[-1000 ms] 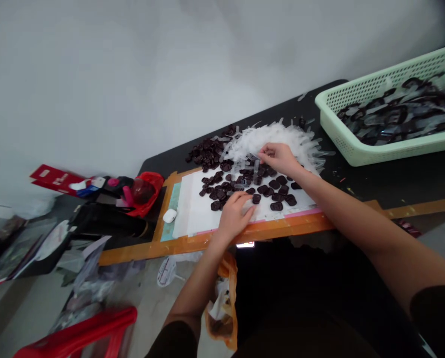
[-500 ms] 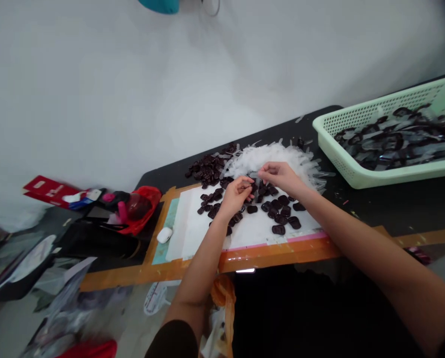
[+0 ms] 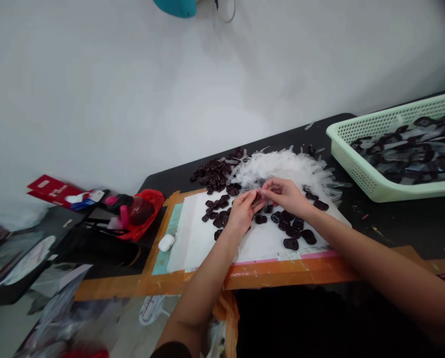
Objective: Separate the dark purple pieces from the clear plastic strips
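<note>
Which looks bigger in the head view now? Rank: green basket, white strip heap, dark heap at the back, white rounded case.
1. green basket, though the frame cuts it off
2. white strip heap
3. dark heap
4. white rounded case

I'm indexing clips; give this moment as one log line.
left hand: holding dark piece | right hand: close beside, contact unclear | beyond: white strips

Left hand (image 3: 242,211) and right hand (image 3: 286,194) now together
</note>
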`<state>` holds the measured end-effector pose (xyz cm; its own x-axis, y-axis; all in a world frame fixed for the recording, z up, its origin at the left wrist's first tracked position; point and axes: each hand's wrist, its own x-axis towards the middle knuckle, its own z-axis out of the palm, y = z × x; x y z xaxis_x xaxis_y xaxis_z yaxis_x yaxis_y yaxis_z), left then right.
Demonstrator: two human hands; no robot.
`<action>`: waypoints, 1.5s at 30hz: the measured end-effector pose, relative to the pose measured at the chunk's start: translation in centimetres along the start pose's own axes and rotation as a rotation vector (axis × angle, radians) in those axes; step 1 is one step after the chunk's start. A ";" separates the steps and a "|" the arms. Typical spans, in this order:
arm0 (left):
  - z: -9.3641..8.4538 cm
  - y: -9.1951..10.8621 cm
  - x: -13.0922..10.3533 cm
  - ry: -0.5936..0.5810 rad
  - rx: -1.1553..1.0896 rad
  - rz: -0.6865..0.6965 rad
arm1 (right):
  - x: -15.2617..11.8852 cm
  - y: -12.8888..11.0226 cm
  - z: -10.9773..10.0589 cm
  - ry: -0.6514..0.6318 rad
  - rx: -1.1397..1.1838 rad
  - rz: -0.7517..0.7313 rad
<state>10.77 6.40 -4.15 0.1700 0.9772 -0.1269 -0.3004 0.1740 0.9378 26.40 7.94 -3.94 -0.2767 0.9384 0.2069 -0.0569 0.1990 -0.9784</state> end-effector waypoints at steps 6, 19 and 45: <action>0.0 -0.6 0.3 0.017 0.328 0.168 | -0.1 0.6 0.3 -0.014 0.029 0.020; -2.4 4.1 -2.4 -0.316 1.536 0.198 | 0.1 -0.2 -0.2 0.149 -0.022 0.041; -0.2 0.9 -0.3 0.055 -0.202 -0.001 | -1.6 0.3 1.0 0.066 -0.804 -0.523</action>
<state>10.25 6.26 -3.37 0.1207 0.9813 -0.1499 -0.4836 0.1900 0.8544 25.89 6.28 -4.58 -0.3472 0.6850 0.6405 0.5238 0.7082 -0.4734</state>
